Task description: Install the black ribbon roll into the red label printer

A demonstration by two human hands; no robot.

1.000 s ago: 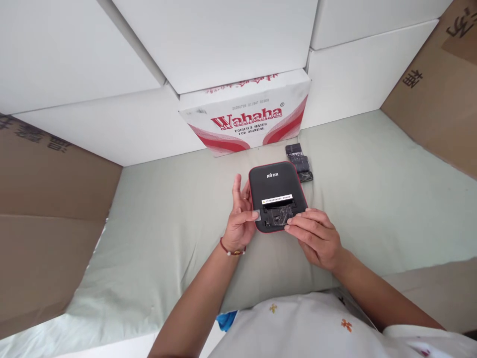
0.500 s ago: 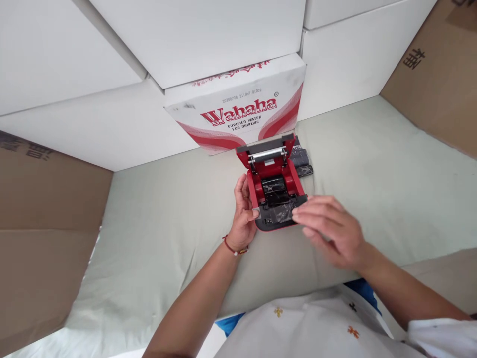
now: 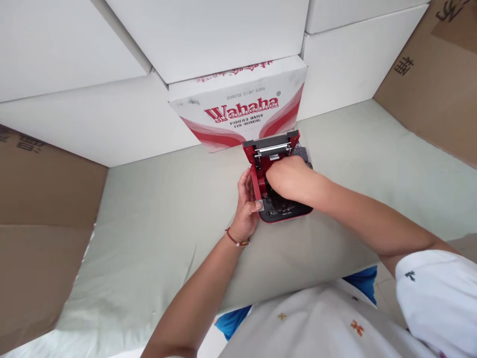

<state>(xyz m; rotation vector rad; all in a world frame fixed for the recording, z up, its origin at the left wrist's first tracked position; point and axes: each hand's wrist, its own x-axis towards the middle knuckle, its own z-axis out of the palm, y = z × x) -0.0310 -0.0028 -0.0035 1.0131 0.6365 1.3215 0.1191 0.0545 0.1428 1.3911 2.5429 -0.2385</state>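
A small red and black machine, which looks like a label printer point(image 3: 285, 215), lies on the cloth with its lid point(image 3: 272, 144) raised and a roller showing inside. My left hand point(image 3: 248, 206) is closed on its left side, thumb at the front left corner and fingers along the outer wall. My right hand point(image 3: 288, 179) reaches in from the right, over the inner compartment. It is bent downward, so its fingers and the black roll there are hidden. Shiny black film point(image 3: 283, 203) shows at the front part, below the right hand. Dark wrapped packs point(image 3: 302, 153) lie just behind the machine, partly covered.
A white and red Wahaha water carton point(image 3: 242, 117) stands behind the machine, against large white boxes point(image 3: 208, 40). Brown cardboard boxes stand at the left point(image 3: 44, 238) and right point(image 3: 439, 74). Pale green cloth point(image 3: 160, 223) covers the surface.
My right hand has moved from the machine's front right corner up and left, into the open compartment, covering the black roll. My left hand keeps its hold on the left side.
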